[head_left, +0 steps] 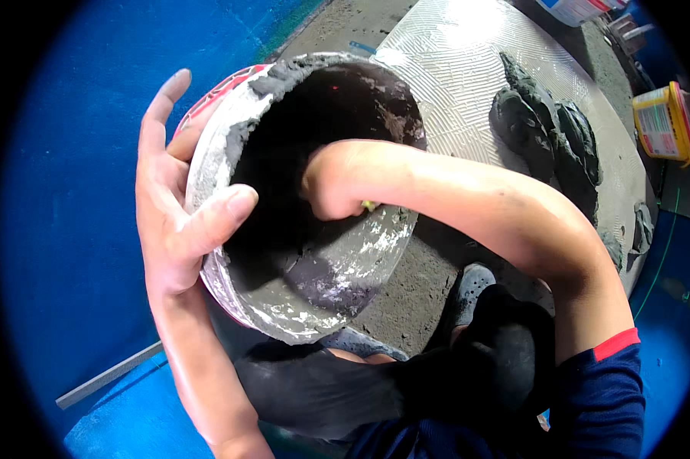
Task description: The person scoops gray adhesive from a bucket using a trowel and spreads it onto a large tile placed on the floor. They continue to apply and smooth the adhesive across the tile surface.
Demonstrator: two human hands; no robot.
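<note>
Bucket [284,306]: 1, mortar-caked | hands: 2 | left [178,222] grips rim | right [331,183] inside bucket, grip unclear | mortar lumps [547,126]: 3

Left hand [178,222] clamps the rim of a mortar-caked bucket [284,306], thumb hooked over the edge, fingers spread along the outside. The bucket is tipped toward the camera. Right hand [331,183] is deep inside it, fist closed around something yellow, barely showing. Beyond lies a large pale tile [467,84] combed with ridges, dark grey mortar lumps [547,126] heaped on it. A yellow tub [664,122] sits far right.
</note>
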